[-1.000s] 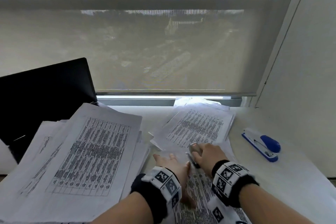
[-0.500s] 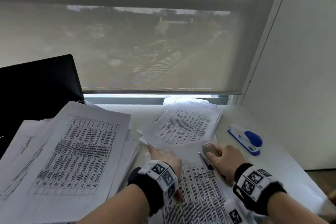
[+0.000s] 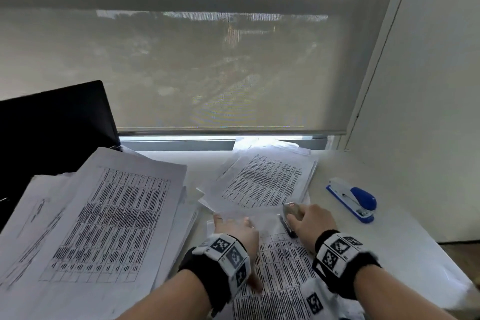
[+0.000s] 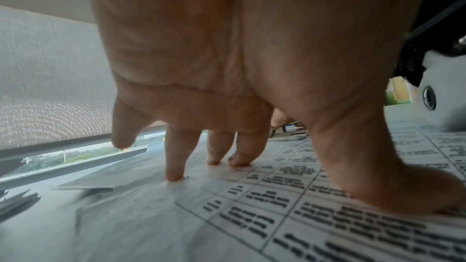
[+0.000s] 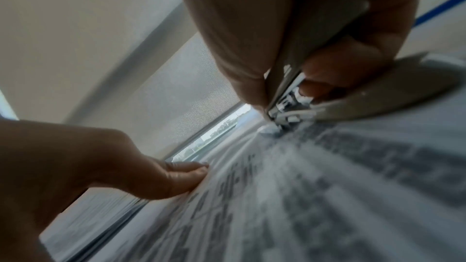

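Head view, right fingers (image 3: pixel 304 212) gripping grey stapler (image 3: pixel 291 209), lengthwise toward window (image 3: pixel 207 73), left fingers (image 3: pixel 245 223) spread on sheet (image 3: pixel 283 262).

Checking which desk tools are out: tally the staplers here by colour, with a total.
Blue-and-white plastic stapler, lying free: 1
Grey metal stapler, gripped by the right hand: 1
Total: 2

The white surface (image 3: pixel 389 236) carries a blue-and-white plastic stapler (image 3: pixel 352 199). Just left of the stapler lies a small stack of printed paper sheets (image 3: pixel 265 180), a printed table sheet (image 3: pixel 283 262) left and nearer, and a large paper pile (image 3: pixel 104 215) far left.
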The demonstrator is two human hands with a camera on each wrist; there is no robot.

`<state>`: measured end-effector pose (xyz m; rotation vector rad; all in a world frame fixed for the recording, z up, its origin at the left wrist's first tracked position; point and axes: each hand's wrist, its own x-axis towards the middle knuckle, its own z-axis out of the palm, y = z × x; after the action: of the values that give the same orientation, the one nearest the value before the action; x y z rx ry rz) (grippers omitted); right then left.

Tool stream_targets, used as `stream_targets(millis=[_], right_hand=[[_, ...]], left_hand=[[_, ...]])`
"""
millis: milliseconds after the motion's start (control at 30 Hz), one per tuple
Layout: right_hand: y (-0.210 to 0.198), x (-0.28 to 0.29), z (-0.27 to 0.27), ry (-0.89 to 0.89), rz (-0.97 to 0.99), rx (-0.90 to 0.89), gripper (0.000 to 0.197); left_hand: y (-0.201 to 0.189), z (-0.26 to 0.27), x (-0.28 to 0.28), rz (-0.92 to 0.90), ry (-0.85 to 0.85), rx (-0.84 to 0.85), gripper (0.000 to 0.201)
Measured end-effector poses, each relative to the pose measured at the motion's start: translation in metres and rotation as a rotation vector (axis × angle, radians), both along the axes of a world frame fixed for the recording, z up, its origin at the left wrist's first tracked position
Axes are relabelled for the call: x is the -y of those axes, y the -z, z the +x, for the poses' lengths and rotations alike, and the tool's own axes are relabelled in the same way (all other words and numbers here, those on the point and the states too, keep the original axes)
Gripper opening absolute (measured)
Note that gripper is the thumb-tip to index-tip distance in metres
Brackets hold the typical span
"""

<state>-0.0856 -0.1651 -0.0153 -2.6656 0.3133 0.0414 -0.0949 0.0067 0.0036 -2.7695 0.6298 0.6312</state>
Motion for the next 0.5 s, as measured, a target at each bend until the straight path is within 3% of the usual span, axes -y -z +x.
stream_targets(millis=[133,267,433,500], right_hand=[[0.006,-0.005,0.018,0.14,0.044,0.029,0.038],[0.002,0.005,0.02,0.228,0.217,0.113,0.038],[-0.003,0.043,-0.03,0.166,0.312,0.148,0.029],[-0.008,0.071,-0.067,0.218,0.368,0.147,0.027]], left_hand=[[-0.004,-0.003,0.004,0.008,-0.023,-0.014,0.124],[-0.005,-0.003,0.006,0.005,-0.071,-0.05,0.121],[0.0,-0.005,0.009,0.024,-0.116,-0.081,0.117],[-0.001,-0.01,0.011,0.03,-0.062,-0.045,0.102]])
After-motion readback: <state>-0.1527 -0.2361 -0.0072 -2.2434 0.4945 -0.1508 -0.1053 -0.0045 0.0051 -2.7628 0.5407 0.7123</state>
